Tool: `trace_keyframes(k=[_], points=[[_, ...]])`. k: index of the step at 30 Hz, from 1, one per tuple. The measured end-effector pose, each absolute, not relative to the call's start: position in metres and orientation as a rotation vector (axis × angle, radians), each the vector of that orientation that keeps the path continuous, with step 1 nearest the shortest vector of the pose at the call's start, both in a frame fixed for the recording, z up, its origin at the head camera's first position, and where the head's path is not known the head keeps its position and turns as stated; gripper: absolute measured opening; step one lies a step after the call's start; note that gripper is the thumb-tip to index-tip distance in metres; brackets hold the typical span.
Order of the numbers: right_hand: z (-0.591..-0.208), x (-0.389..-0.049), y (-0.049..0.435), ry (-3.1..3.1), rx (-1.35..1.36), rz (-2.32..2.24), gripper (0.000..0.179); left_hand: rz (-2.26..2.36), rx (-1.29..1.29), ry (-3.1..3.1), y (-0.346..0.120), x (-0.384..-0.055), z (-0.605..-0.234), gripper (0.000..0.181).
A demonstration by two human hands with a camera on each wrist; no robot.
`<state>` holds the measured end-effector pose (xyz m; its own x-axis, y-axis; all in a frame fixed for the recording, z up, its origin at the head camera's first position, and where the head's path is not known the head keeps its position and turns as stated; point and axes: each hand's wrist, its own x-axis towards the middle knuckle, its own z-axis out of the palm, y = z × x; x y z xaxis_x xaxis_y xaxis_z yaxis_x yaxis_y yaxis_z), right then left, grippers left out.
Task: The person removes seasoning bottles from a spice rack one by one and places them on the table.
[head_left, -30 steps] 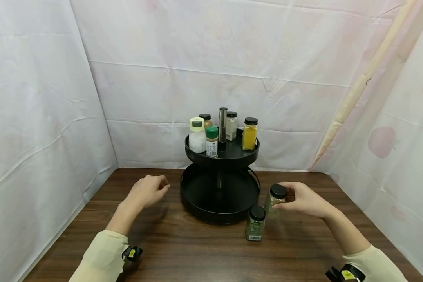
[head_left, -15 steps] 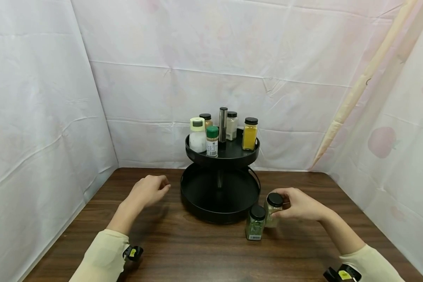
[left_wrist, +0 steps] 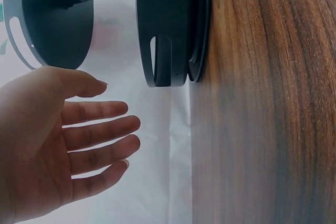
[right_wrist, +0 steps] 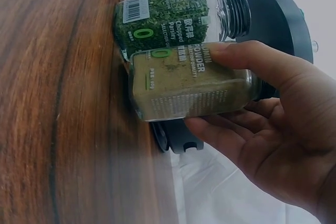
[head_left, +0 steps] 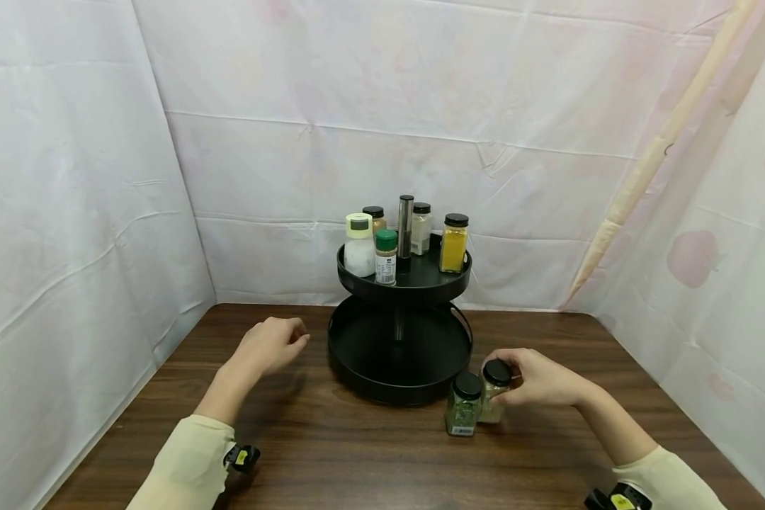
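The powder jar, square-sided clear glass filled with fine tan-green powder under a round black cap, is at the near right of the black rack, just right of the parsley jar; whether its base bears fully on the wood is hard to tell. The right hand holds it with the thumb on one flat side and the fingers on the opposite side. The parsley jar, also square glass, stands upright with coarse green flakes inside and a ribbed black cap. The left hand is at the left of the rack, holding nothing, its fingers relaxed and slightly apart. The rack has two smooth round trays with raised rims, joined by a shiny metal post. On the upper tray stand a rounded white bottle with a pale cap, a small green-capped bottle, a yellow jar, a pale jar and, at the far left, a partly hidden tan jar. The lower tray rests on the dark, streaky-grained wooden table. Creased whitish cloth hangs behind.
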<state>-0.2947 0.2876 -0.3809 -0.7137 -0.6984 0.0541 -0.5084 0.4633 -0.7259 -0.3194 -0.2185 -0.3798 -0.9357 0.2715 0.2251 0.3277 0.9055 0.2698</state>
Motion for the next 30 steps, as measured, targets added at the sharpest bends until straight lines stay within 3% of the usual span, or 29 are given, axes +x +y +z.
trace_keyframes(k=[30], points=[[-0.3858,-0.2911,0.2790,2.379,-1.056,-1.119,0.037,-0.456,-0.457,-2.883,-0.2195,-0.3194,-0.3775,0.020]])
